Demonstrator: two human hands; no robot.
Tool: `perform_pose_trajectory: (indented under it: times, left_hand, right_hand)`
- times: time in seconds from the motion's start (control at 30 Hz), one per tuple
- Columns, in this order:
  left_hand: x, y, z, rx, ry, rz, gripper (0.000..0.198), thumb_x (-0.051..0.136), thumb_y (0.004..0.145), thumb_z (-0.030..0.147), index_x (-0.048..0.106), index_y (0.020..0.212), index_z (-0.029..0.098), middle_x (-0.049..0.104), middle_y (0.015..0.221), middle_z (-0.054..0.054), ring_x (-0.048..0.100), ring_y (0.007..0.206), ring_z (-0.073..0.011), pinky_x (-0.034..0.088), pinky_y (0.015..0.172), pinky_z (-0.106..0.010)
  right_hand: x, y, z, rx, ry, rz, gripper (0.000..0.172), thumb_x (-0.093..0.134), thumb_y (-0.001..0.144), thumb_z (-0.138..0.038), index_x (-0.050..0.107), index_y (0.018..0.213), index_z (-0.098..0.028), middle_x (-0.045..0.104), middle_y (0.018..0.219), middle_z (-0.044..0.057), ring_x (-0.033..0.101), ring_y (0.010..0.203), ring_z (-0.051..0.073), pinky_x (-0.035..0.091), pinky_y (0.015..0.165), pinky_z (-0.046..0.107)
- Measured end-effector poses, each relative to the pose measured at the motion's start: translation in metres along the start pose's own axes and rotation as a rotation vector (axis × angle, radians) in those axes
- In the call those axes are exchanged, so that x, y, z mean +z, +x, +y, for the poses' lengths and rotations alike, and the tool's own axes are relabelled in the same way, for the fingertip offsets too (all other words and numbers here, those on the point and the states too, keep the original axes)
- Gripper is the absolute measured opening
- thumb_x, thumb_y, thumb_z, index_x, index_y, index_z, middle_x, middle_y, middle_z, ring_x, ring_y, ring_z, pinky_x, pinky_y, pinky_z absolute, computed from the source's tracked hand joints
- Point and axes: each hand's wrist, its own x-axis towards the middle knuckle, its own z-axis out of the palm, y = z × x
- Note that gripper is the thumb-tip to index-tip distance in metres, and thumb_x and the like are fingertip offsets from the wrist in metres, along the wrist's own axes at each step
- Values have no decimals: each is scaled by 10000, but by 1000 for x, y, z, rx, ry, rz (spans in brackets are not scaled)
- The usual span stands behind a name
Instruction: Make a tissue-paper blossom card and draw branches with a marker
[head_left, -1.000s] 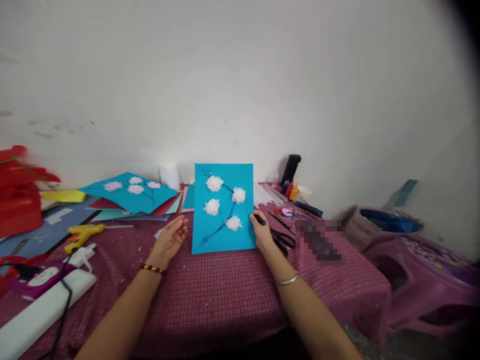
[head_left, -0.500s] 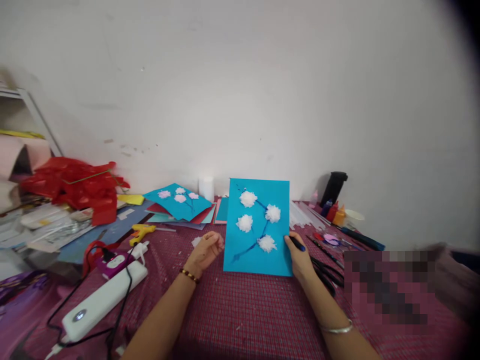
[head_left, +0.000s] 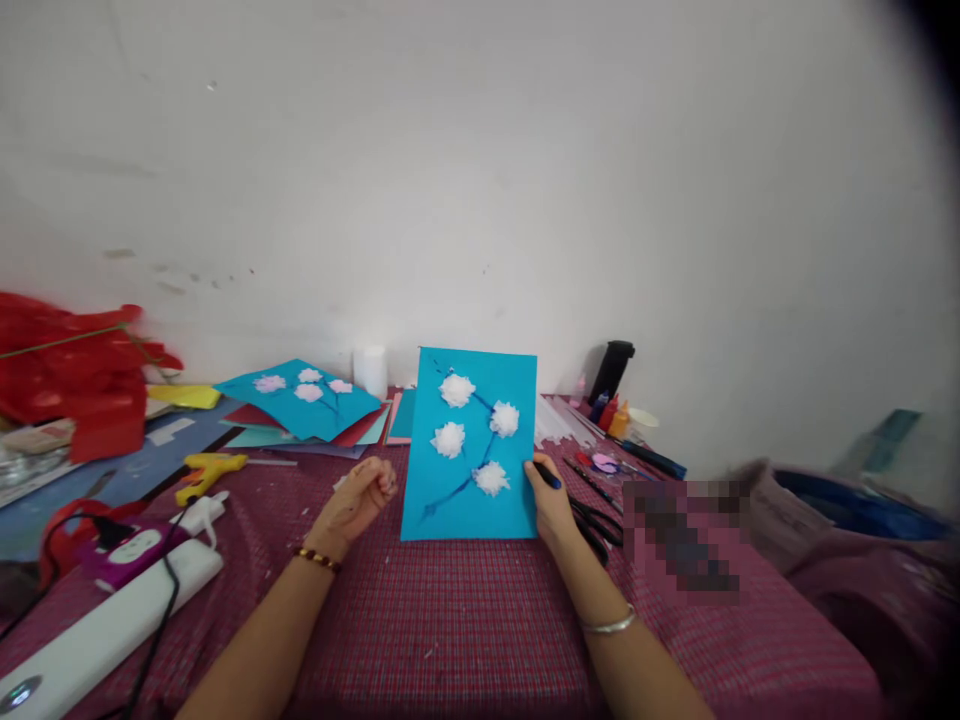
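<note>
A bright blue card point(head_left: 465, 450) stands upright over the table, with several white crinkled paper flowers point(head_left: 449, 440) on it and a dark blue painted branch point(head_left: 456, 492) running between them. My right hand point(head_left: 553, 505) grips the card by its lower right edge. A dark pen-like thing with a blue end point(head_left: 547, 475) is also in that hand. To the left of the card, apart from it, my left hand point(head_left: 358, 500) is closed with its fingers curled in, and nothing shows in it. Black-handled scissors point(head_left: 598, 525) lie beside my right wrist.
Another blue flower card point(head_left: 300, 420) tops a paper stack at the left. Closer in lie a yellow glue gun point(head_left: 208, 475) and a white power bank point(head_left: 112, 625) with cables. Paint bottles point(head_left: 619, 420) and a black cylinder point(head_left: 611, 370) stand right, by the wall.
My view has turned to the right, so everything sits further left in the picture. The card remains in my right hand, and my left hand stays curled beside it.
</note>
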Motion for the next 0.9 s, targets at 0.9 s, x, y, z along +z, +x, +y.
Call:
perform_pose_trajectory:
  times: [0.9]
  left_hand:
    - [-13, 6, -10, -196, 170, 234, 255, 612, 946, 383, 615, 973, 130, 634, 881, -22, 626, 753, -138, 557, 682, -296]
  right_hand:
    - [-1, 1, 1, -24, -36, -38, 247, 619, 952, -344, 638, 1107, -153, 667, 1095, 60, 664, 932, 203, 568, 812, 397]
